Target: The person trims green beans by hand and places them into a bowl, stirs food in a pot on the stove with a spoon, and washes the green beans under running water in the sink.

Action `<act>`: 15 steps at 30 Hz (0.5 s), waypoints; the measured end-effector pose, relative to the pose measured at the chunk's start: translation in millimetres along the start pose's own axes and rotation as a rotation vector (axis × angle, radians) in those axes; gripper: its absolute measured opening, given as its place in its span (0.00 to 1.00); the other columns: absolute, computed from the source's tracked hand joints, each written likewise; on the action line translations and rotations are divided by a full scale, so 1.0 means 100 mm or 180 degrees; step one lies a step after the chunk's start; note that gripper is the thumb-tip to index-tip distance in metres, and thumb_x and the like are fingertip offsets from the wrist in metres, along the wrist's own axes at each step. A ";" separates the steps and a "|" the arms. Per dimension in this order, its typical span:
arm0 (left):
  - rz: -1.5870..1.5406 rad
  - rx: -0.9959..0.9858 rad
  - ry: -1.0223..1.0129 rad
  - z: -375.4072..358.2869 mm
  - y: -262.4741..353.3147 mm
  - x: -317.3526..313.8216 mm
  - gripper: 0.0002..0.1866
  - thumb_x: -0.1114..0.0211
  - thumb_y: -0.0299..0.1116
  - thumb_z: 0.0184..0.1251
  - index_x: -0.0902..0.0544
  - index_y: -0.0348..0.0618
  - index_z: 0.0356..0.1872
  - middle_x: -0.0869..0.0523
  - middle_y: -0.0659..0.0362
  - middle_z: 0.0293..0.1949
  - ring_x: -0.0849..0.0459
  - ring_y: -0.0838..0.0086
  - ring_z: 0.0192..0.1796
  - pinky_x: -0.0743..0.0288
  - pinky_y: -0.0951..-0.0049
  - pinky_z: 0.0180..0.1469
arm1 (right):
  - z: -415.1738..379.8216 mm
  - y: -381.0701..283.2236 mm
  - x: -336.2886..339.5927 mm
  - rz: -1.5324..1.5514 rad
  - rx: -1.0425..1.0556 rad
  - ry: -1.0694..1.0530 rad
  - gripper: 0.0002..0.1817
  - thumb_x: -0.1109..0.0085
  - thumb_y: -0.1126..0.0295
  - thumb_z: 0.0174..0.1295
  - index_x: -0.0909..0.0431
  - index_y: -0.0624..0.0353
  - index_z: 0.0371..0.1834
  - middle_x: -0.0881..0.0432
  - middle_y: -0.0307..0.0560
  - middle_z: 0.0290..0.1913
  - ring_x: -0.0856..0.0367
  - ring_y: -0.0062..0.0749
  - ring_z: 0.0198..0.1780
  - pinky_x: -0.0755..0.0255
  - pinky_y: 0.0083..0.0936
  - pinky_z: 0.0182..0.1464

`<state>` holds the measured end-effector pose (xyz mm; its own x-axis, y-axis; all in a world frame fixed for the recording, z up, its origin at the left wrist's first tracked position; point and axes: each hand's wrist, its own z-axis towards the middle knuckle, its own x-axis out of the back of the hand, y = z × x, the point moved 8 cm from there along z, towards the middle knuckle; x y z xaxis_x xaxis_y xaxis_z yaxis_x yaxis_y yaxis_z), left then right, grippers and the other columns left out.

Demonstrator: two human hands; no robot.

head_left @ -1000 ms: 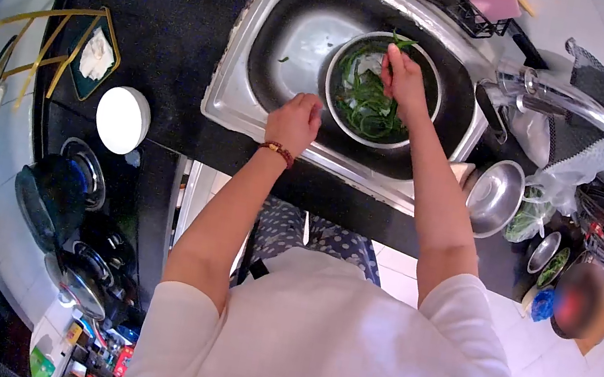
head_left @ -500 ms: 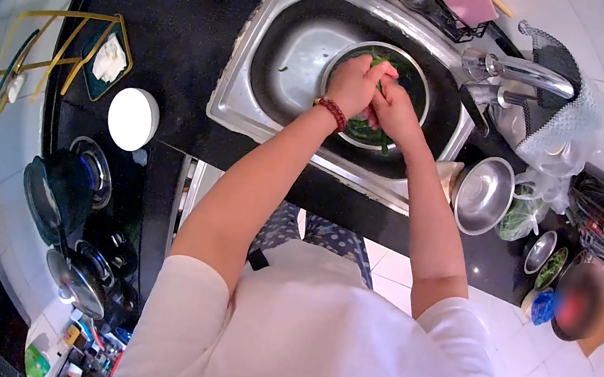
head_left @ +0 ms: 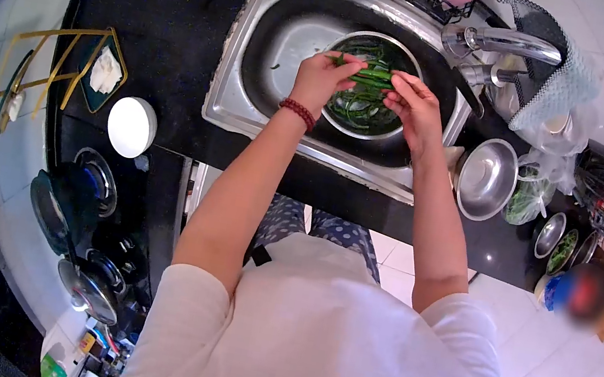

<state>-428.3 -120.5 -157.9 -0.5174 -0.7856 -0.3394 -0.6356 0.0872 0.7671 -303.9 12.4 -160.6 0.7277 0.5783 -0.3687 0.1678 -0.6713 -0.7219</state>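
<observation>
Several long green vegetables (head_left: 374,78) stretch between my two hands, above a round metal bowl (head_left: 414,56) in the sink (head_left: 245,107). My left hand (head_left: 325,78), with a red bead bracelet (head_left: 298,112) on its wrist, pinches their left ends. The fingers of my right hand (head_left: 414,105) close on their right ends. Inside the bowl more dark green vegetables (head_left: 360,110) lie in what looks like water.
The faucet (head_left: 513,44) reaches in from the right. An empty metal bowl (head_left: 486,179) stands right of the sink. At left are a white bowl (head_left: 131,127), a cloth (head_left: 106,71) on a dark tray, and a stove with a dark pan (head_left: 61,203).
My hands were clasped together low in the bowl. Now they are raised and apart, with the green vegetables stretched between them. The whole view has shifted slightly.
</observation>
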 end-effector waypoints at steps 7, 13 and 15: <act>0.0283 0.0120 -0.0029 -0.22 -0.22 0.08 0.09 0.36 0.30 0.65 0.17 0.40 0.44 0.14 0.58 0.44 0.17 0.80 0.43 0.21 0.82 0.45 | 0.04 0.12 0.07 0.0617 0.0002 -0.0022 0.12 0.34 0.72 0.58 0.19 0.58 0.45 0.17 0.41 0.40 0.23 0.19 0.32 0.24 0.20 0.37; 0.1467 0.0524 -0.1394 -0.39 -0.12 0.01 0.18 0.34 0.41 0.65 0.19 0.40 0.50 0.16 0.58 0.49 0.20 0.76 0.53 0.28 0.74 0.57 | -0.02 0.08 -0.07 -0.0530 -0.0060 -0.0737 0.06 0.35 0.73 0.57 0.20 0.55 0.37 0.21 0.35 0.34 0.28 0.16 0.28 0.34 0.17 0.30; 0.2227 0.0117 -0.1344 -0.24 -0.24 -0.02 0.21 0.38 0.42 0.68 0.24 0.37 0.54 0.16 0.56 0.48 0.21 0.73 0.54 0.29 0.73 0.57 | -0.04 0.09 -0.22 -0.0794 -0.0115 -0.0991 0.06 0.33 0.73 0.55 0.20 0.55 0.35 0.21 0.35 0.32 0.28 0.16 0.28 0.34 0.16 0.29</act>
<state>-398.6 -136.2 -162.3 -0.9689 -0.2457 0.0292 -0.1002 0.4975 0.8617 -315.9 -8.4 -156.0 0.4264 0.8347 -0.3484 0.3413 -0.5052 -0.7926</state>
